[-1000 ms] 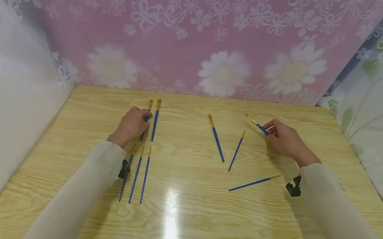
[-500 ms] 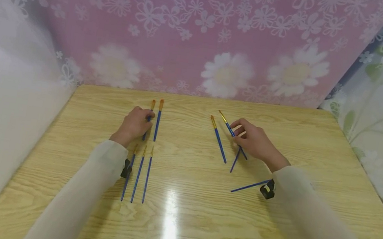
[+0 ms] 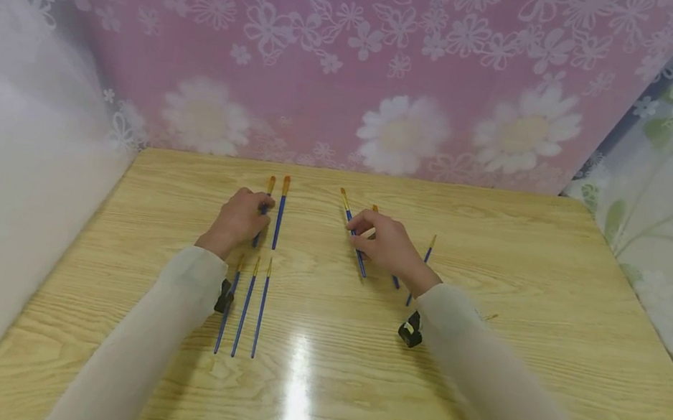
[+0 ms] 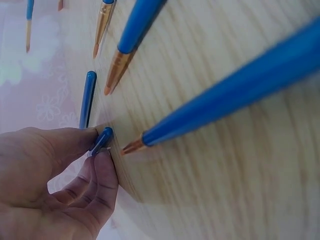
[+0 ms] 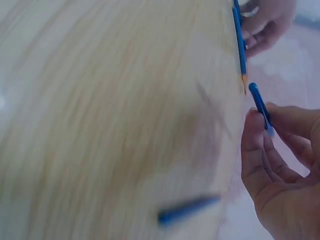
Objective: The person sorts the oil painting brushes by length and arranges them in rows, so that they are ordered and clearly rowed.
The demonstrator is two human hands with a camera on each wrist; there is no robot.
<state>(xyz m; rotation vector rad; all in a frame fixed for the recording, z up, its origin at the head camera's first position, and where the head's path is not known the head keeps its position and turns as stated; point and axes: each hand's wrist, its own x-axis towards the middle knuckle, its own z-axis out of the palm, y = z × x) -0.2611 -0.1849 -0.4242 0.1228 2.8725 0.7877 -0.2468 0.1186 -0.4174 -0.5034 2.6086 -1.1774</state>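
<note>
My left hand pinches a blue-handled paintbrush at the upper left of the table; the wrist view shows that paintbrush between thumb and fingertips. Just right of it lies another paintbrush, bristles pointing away. My right hand holds a tilted paintbrush near the middle, its bristles up and to the left. In the right wrist view, thumb and fingers pinch this paintbrush above the tabletop. A paintbrush is partly hidden under the right hand.
Three thin paintbrushes, the middle one among them, lie side by side below the left hand. A slim paintbrush lies by the right wrist. The right sleeve covers most of another paintbrush. A floral curtain borders the wooden table.
My right hand has carried its paintbrush leftward from the right side, over the loose paintbrushes, toward the middle. The left hand keeps its hold with hardly any movement.
</note>
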